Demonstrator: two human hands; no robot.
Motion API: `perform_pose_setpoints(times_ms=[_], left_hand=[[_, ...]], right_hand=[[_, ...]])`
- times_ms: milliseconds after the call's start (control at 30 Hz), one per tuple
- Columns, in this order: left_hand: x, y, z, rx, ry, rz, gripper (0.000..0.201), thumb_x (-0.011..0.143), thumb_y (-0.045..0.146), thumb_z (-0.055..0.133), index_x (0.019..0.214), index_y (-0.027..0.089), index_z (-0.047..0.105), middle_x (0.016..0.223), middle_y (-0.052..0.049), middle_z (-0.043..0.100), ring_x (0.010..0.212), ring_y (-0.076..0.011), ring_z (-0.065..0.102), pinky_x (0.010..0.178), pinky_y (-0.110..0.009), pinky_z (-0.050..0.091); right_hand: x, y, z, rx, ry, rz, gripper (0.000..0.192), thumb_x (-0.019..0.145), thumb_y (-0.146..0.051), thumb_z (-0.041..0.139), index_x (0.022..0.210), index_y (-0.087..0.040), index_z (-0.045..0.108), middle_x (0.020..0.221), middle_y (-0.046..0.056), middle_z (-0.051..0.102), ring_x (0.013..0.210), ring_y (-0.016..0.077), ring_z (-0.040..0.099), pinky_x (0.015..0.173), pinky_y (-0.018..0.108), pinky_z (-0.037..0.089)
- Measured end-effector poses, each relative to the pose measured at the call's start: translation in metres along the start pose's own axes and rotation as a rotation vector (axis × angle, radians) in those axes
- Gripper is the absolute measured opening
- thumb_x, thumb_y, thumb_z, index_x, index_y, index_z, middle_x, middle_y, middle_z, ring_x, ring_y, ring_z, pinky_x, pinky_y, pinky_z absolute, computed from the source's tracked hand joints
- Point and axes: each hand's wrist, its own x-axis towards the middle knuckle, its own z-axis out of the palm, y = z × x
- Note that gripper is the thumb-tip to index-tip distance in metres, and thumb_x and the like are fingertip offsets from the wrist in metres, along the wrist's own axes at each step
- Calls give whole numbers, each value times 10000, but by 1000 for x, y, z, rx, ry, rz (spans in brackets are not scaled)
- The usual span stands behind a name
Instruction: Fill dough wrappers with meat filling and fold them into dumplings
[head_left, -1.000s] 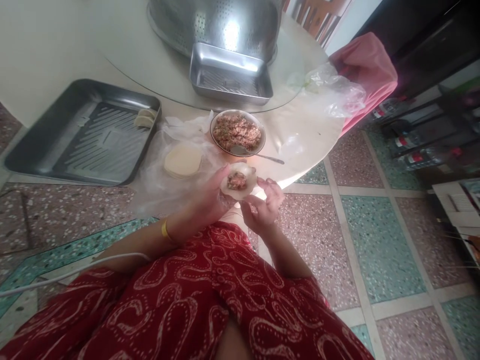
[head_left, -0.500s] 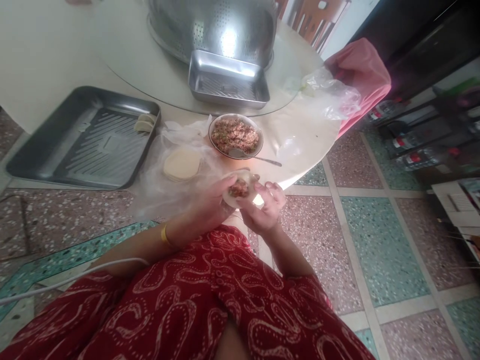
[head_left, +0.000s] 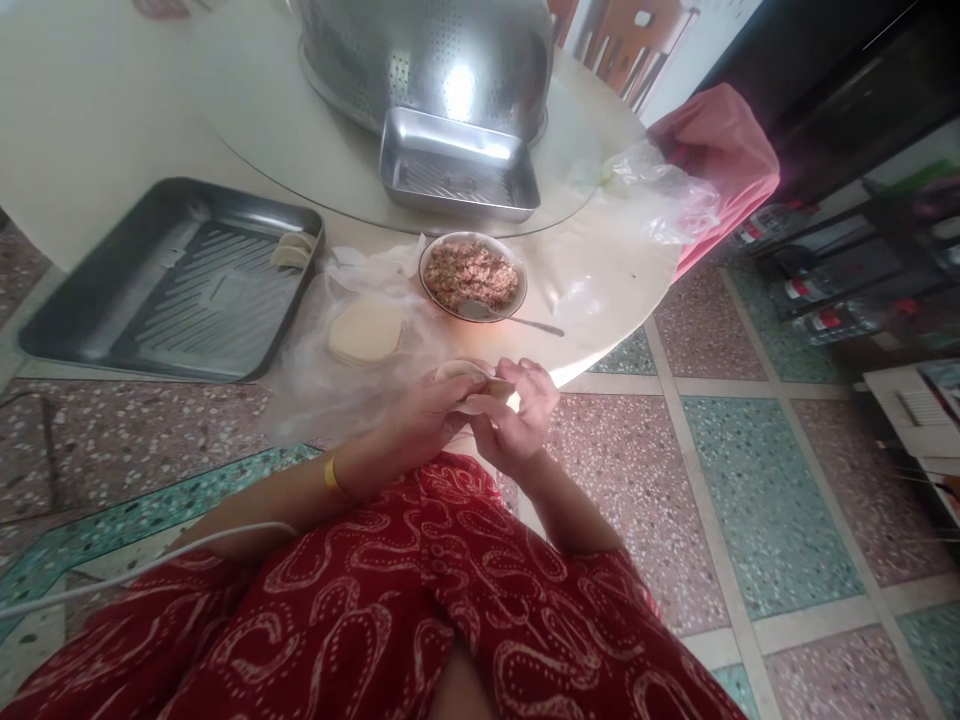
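Observation:
Both hands hold one dumpling (head_left: 463,374) near the table's front edge. My left hand (head_left: 420,415) cups the pale wrapper from below and the left. My right hand (head_left: 521,412) pinches its right side, and the wrapper is folded over so the filling is hidden. A bowl of minced filling (head_left: 472,274) with a metal spoon (head_left: 510,317) in it stands just beyond my hands. To the left of the bowl a stack of round wrappers (head_left: 365,331) lies on clear plastic.
A large steel tray (head_left: 142,300) at the left holds two finished dumplings (head_left: 292,250) in its far corner. A smaller steel tray (head_left: 457,165) and a big colander (head_left: 427,50) stand on a glass turntable. A plastic bag (head_left: 660,190) and pink cloth (head_left: 720,150) lie right.
The wrapper lay open with meat showing a second ago; now it is folded shut over the filling, with both hands closed in on it.

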Motion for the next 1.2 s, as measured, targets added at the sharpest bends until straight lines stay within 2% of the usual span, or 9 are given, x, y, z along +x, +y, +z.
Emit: perform_pose_setpoints(times_ms=[133,233,467,600,700,833,1000,1100,1200], left_hand=[[-5,8,10,121,0,33,31,846,178,676,856,182,706,867,-13,706,897,-171,667,781,-241,520],[-6,9,12,210,10,86,128,857,301,683,869,173,689,945,-51,733,964,-217,683,821,-293,548],[-4,-5,6,226,61,127,308,849,449,715,977,170,693,1048,-71,732,1021,-232,692,863,-340,563],[-3,-7,4,233,42,166,317,842,470,728,972,181,719,1057,-63,736,1023,-224,701,889,-331,556],[-1,-6,4,205,60,170,342,795,482,777,979,198,724,1075,-50,734,985,-205,710,863,-311,559],[1,-7,2,245,69,165,365,801,507,763,991,196,735,1085,-64,730,976,-211,702,808,-300,559],[1,-6,4,266,79,207,357,805,510,757,972,195,759,1088,-63,726,883,-156,678,766,-256,550],[0,-5,6,233,91,205,395,808,507,758,1052,197,749,1045,-53,735,881,-146,671,811,-259,552],[0,-5,7,216,98,189,476,858,525,700,1210,206,682,1064,-65,736,1003,-194,676,885,-304,552]], right_hand=[[0,0,1,69,-5,48,130,851,-200,603,933,-297,628,1317,16,559,1255,240,489,1018,452,491],[2,0,2,112,15,92,191,821,-138,596,942,-286,606,1370,15,536,1290,245,473,1050,473,470],[9,-2,0,180,-17,239,190,878,-210,579,1049,-287,552,1372,60,551,1320,270,510,992,501,529],[9,4,-3,314,-127,407,330,893,-292,581,1214,-277,506,1416,108,528,1336,280,517,983,527,551],[10,11,-3,456,-248,475,337,906,-293,584,1240,-282,550,1486,99,486,1381,279,488,1011,523,549],[13,18,-2,594,-327,458,255,932,-275,589,1178,-310,646,1478,39,543,1414,269,477,1114,543,480],[13,18,2,672,-291,442,224,955,-270,567,1136,-318,690,1474,10,571,1357,246,548,1081,517,524],[10,17,5,623,-276,410,249,960,-268,555,1156,-325,697,1497,15,553,1298,245,591,1043,512,552],[5,14,8,519,-243,351,306,951,-237,564,1219,-322,684,1516,39,530,1281,254,591,1015,508,567]])
